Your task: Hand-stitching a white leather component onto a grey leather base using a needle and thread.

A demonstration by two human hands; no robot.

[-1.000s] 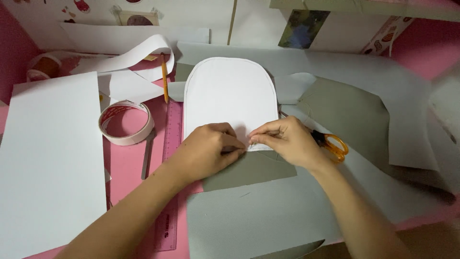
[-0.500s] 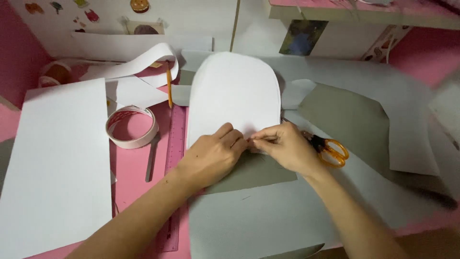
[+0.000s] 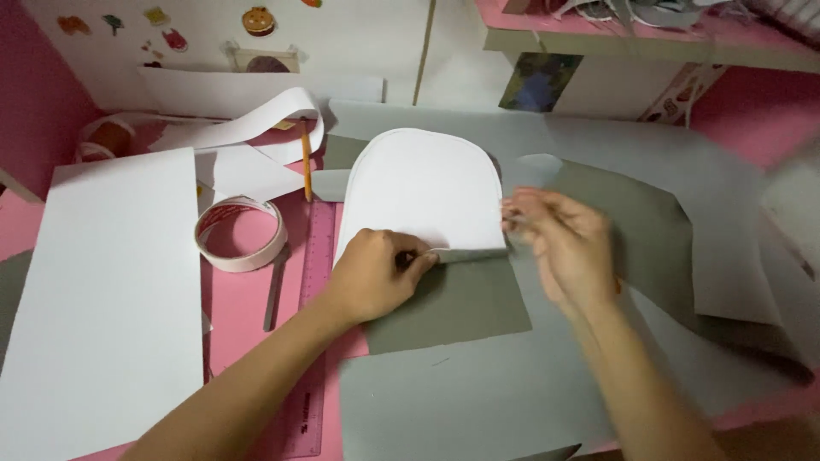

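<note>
A white card piece with a rounded top point(image 3: 423, 189) lies on a grey card rectangle point(image 3: 453, 299) in the middle of the pink desk. My left hand point(image 3: 376, 273) presses down on the white piece's lower left edge, fingers curled. My right hand point(image 3: 559, 239), blurred by motion, is at the lower right corner of the white piece and pinches a thin strip point(image 3: 478, 253) that runs along its bottom edge; what the strip is made of cannot be told.
A roll of tape point(image 3: 239, 232), a pink ruler point(image 3: 314, 324), a pencil point(image 3: 305, 162) and a metal tool point(image 3: 274, 290) lie to the left. A large white sheet point(image 3: 107, 290) covers the left side. Grey card sheets point(image 3: 666, 213) spread to the right.
My right hand has moved to the right along the bottom edge of the white piece, drawing a thin strip with it. The orange scissors are now hidden behind that hand. My left hand stays put.
</note>
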